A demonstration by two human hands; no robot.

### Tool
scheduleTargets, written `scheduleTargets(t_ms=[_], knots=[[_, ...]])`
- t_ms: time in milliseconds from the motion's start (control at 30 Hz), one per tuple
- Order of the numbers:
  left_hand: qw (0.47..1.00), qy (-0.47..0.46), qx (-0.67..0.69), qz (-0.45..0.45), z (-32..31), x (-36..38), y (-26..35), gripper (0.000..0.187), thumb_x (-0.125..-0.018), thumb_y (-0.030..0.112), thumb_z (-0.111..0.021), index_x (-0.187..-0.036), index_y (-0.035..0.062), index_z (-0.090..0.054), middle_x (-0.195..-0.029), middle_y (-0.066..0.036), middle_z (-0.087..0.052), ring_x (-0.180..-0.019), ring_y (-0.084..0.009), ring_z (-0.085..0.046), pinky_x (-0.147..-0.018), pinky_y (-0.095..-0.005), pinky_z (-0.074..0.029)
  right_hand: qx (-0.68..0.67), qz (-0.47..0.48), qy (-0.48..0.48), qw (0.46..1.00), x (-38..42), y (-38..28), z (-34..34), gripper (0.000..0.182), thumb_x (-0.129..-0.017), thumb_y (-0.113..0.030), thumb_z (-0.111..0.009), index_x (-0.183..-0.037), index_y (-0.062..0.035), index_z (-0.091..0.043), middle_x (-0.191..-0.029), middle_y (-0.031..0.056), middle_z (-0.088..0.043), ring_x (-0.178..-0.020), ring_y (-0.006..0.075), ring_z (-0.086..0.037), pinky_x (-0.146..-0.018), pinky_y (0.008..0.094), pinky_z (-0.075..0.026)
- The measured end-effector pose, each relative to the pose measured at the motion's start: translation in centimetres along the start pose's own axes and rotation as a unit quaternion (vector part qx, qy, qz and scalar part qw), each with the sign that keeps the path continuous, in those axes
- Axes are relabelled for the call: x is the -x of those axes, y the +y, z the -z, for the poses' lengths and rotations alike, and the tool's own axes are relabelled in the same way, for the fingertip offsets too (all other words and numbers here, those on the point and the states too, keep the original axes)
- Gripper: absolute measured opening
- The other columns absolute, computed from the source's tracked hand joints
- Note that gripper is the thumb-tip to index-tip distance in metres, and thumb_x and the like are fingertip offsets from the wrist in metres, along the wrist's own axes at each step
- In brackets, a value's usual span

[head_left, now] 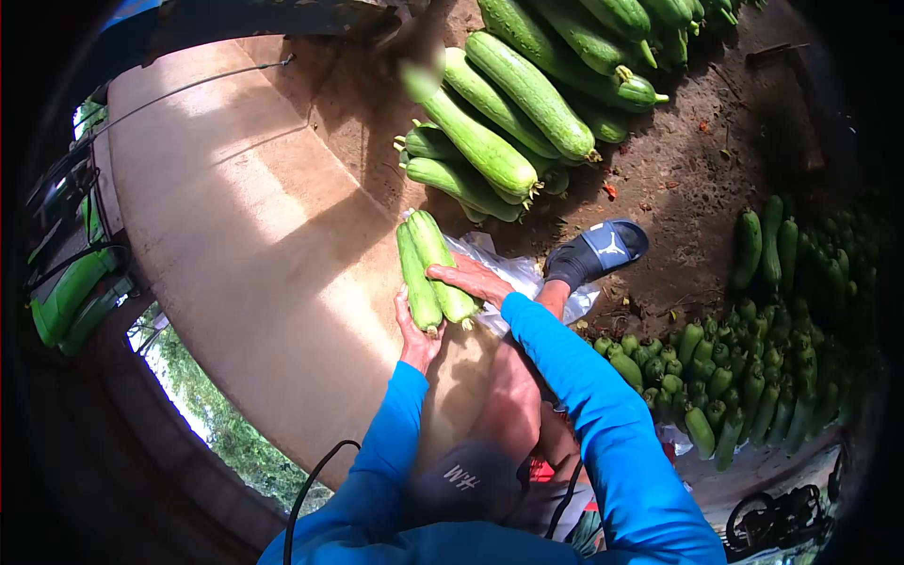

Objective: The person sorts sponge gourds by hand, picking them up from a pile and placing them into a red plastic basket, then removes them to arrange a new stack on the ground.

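Two long, light-green gourds lie side by side just above the tan ledge, a left gourd (416, 273) and a right gourd (439, 259). Their lower ends, with dried flower tips, point toward me. My left hand (417, 337) is closed round the left gourd's lower side, its fingers partly hidden beneath. My right hand (473, 280) reaches across from the right and grips the right gourd near its middle. Crumpled clear plastic (513, 268) lies beside and under my right hand.
A large pile of gourds (527, 94) lies on the dirt floor ahead. Many smaller green gourds (725, 377) are stacked at the right. My sandalled foot (603, 250) stands between them. The smooth ledge (273, 311) curves along the left, near a green machine (80, 292).
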State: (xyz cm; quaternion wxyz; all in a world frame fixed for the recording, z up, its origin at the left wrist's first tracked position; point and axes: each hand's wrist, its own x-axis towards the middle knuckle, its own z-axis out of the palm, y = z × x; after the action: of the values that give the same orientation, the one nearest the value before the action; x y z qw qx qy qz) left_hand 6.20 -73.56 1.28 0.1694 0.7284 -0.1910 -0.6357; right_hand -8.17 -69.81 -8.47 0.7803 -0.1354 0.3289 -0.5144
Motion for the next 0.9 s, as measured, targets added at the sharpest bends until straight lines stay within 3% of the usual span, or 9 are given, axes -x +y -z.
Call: scheduleTargets(t_ms=[100, 233, 267, 367, 433, 533, 600, 767, 900], knots=[[0.999, 0.019, 0.031, -0.008, 1.6, -6.1, 0.3, 0.063, -0.083, 0.065, -0.058, -0.131, 0.0222, -0.056, -0.130, 0.000, -0.059, -0.117, -0.0215, -0.057, -0.094, -0.0438, -0.050, 0.056, 0.055, 0.053, 0.995, -7.1, 4.3, 1.1, 0.074, -0.084, -0.062, -0.063, -0.131, -0.0053, -0.059, -0.129, 0.0192, -0.062, -0.120, 0.0323, -0.058, -0.099, 0.0434, -0.044], [1.000, 0.011, 0.008, -0.023, 1.3, -11.8, 2.7, 0.069, -0.088, 0.064, -0.054, -0.140, 0.0197, -0.049, -0.135, -0.006, -0.057, -0.119, -0.0267, -0.059, -0.096, -0.0499, -0.051, 0.252, -0.049, 0.107, 0.960, -12.1, 1.5, 3.1, 0.077, -0.076, -0.064, -0.066, -0.121, -0.0028, -0.064, -0.120, 0.0208, -0.066, -0.113, 0.0386, -0.061, -0.095, 0.0458, -0.047], [0.999, -0.033, -0.013, -0.017, 1.7, -13.8, 2.9, 0.066, -0.090, 0.061, -0.054, -0.141, 0.0202, -0.048, -0.134, -0.006, -0.058, -0.116, -0.0264, -0.060, -0.093, -0.0477, -0.053, 0.158, 0.014, 0.080, 0.984, -12.5, 1.7, 3.9, 0.080, -0.075, -0.062, -0.066, -0.123, 0.0015, -0.061, -0.120, 0.0245, -0.065, -0.113, 0.0382, -0.062, -0.096, 0.0454, -0.047], [0.978, -0.075, -0.187, 0.054, 3.7, -19.7, 2.9, 0.053, -0.094, 0.056, -0.054, -0.133, 0.0200, -0.050, -0.120, -0.006, -0.061, -0.095, -0.0208, -0.065, -0.078, -0.0369, -0.057, 0.233, -0.027, 0.135, 0.963, -14.3, 4.5, 4.9, 0.078, -0.084, -0.060, -0.061, -0.133, 0.0003, -0.054, -0.125, 0.0281, -0.061, -0.119, 0.0401, -0.057, -0.102, 0.0429, -0.042], [0.951, -0.007, -0.308, 0.035, 3.3, -21.2, 1.9, 0.040, -0.096, 0.055, -0.052, -0.110, 0.0179, -0.051, -0.093, 0.001, -0.056, -0.073, -0.0098, -0.054, -0.060, -0.0259, -0.046, 0.216, -0.142, 0.077, 0.963, -12.1, 1.8, 4.8, 0.077, -0.089, -0.055, -0.058, -0.133, 0.0072, -0.051, -0.122, 0.0305, -0.061, -0.118, 0.0424, -0.057, -0.104, 0.0420, -0.042], [0.915, 0.009, -0.397, 0.071, 2.5, -20.7, 1.5, 0.045, -0.097, 0.056, -0.048, -0.119, 0.0172, -0.049, -0.097, 0.002, -0.054, -0.074, -0.0081, -0.050, -0.059, -0.0238, -0.043, 0.305, -0.144, 0.104, 0.936, -8.9, 2.3, 3.1, 0.076, -0.089, -0.052, -0.059, -0.136, 0.0058, -0.048, -0.125, 0.0311, -0.059, -0.120, 0.0437, -0.055, -0.104, 0.0428, -0.043], [0.909, 0.031, -0.416, 0.021, 1.7, -17.9, 1.5, 0.050, -0.098, 0.058, -0.046, -0.123, 0.0157, -0.050, -0.102, 0.003, -0.053, -0.074, -0.0075, -0.046, -0.060, -0.0245, -0.042, 0.331, 0.064, 0.223, 0.915, -5.2, 4.9, 2.7, 0.073, -0.091, -0.048, -0.060, -0.140, 0.0037, -0.044, -0.133, 0.0304, -0.053, -0.124, 0.0438, -0.052, -0.105, 0.0453, -0.042], [0.897, -0.017, -0.441, -0.002, 4.0, -13.8, 1.1, 0.049, -0.098, 0.057, -0.046, -0.119, 0.0137, -0.057, -0.105, 0.000, -0.054, -0.077, -0.0133, -0.048, -0.069, -0.0316, -0.045, 0.222, -0.066, 0.264, 0.936, 11.5, 1.5, 3.3, 0.053, -0.097, -0.041, -0.058, -0.131, -0.0013, -0.054, -0.127, 0.0145, -0.058, -0.126, 0.0267, -0.051, -0.107, 0.0362, -0.038], [0.814, -0.111, -0.565, 0.076, 4.1, -9.5, 1.0, 0.057, -0.095, 0.060, -0.048, -0.114, 0.0086, -0.061, -0.104, -0.008, -0.060, -0.092, -0.0226, -0.058, -0.077, -0.0382, -0.046, 0.107, -0.055, 0.477, 0.871, 25.3, 2.7, 2.7, 0.022, -0.098, -0.024, -0.061, -0.107, -0.0036, -0.063, -0.093, -0.0039, -0.059, -0.085, 0.0057, -0.052, -0.074, 0.0237, -0.044]])
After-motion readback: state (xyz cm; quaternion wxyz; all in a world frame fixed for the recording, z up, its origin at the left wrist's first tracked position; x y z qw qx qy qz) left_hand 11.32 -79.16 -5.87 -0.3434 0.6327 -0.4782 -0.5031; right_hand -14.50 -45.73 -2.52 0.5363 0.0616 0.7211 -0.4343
